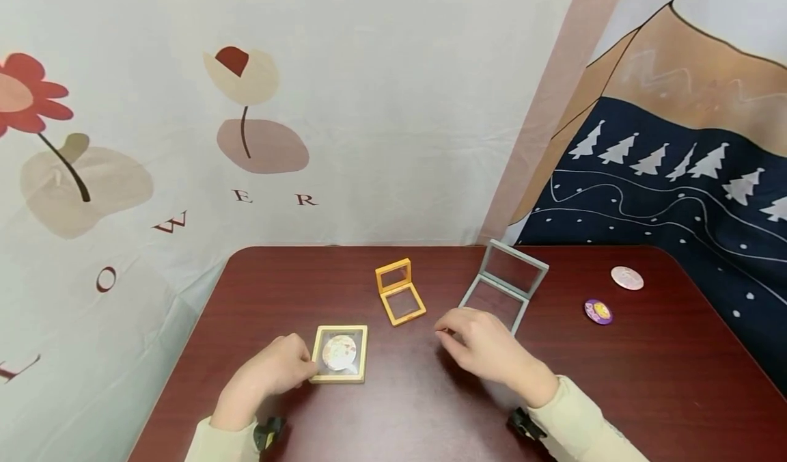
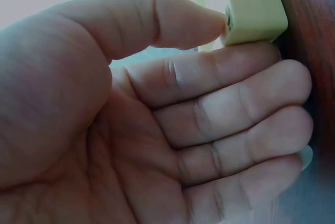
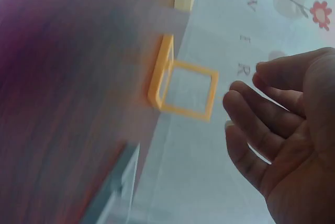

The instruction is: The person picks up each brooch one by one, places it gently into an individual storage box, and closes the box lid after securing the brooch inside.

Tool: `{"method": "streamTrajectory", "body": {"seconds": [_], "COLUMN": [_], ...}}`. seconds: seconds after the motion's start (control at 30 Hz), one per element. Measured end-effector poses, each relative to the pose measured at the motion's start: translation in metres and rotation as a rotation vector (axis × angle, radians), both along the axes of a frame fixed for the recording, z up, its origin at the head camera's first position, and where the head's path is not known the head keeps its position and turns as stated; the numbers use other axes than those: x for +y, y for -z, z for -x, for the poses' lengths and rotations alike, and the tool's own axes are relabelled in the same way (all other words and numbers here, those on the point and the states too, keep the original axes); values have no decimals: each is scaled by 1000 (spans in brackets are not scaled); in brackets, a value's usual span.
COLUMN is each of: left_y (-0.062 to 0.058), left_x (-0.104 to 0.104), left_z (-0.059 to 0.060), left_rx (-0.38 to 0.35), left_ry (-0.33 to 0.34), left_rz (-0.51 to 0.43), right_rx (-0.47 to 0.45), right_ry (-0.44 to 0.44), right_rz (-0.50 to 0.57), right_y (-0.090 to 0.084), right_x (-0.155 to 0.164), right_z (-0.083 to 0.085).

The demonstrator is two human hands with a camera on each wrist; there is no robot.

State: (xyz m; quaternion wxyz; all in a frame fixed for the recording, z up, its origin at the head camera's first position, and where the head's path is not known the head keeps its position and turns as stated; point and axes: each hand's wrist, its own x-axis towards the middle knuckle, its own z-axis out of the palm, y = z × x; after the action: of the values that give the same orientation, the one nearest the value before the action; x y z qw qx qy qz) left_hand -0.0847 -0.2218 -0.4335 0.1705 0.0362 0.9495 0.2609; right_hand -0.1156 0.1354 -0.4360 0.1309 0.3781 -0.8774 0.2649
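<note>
A pale yellow square frame case (image 1: 339,354) lies shut on the dark red table (image 1: 393,407) with a round badge inside it. My left hand (image 1: 279,366) pinches its left edge; the left wrist view shows thumb and forefinger on the case's corner (image 2: 254,12). My right hand (image 1: 482,346) hovers to the right of the case with loosely curled fingers, holding nothing. In the right wrist view its fingers (image 3: 261,124) are apart from the orange frame case (image 3: 183,88). That orange case (image 1: 399,291) stands open behind the yellow one.
A grey frame case (image 1: 504,284) stands open just behind my right hand. A purple badge (image 1: 598,311) and a pink-white badge (image 1: 627,277) lie at the right of the table. Printed cloth hangs behind the table.
</note>
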Motion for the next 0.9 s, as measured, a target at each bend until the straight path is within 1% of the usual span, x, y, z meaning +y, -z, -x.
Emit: {"method": "streamTrajectory", "body": {"seconds": [0.13,0.27,0.4,0.6,0.77,0.9], "left_y": [-1,-2,-3,-6,-9,-14], "left_x": [-1,-1,0,2,4,8], "left_z": [-1,-2,-2,-2,-3,-2], "left_rx": [-5,-15,-11,-14,13,64], "left_ry": [-6,-6,-7,-39,-60,-55], "left_rz": [-6,-10,-2,43,86,90], "right_rx": [88,169,222,238,222,212], "right_ry": [40,54,78,162,248,298], "right_rz": [41,86,130,148,115,91], "right_y": [-2,-1,1,1,-1,-3], "right_x": [24,49,74,105,127,143], "right_z": [1,1,1,-2,-3,-4]}}
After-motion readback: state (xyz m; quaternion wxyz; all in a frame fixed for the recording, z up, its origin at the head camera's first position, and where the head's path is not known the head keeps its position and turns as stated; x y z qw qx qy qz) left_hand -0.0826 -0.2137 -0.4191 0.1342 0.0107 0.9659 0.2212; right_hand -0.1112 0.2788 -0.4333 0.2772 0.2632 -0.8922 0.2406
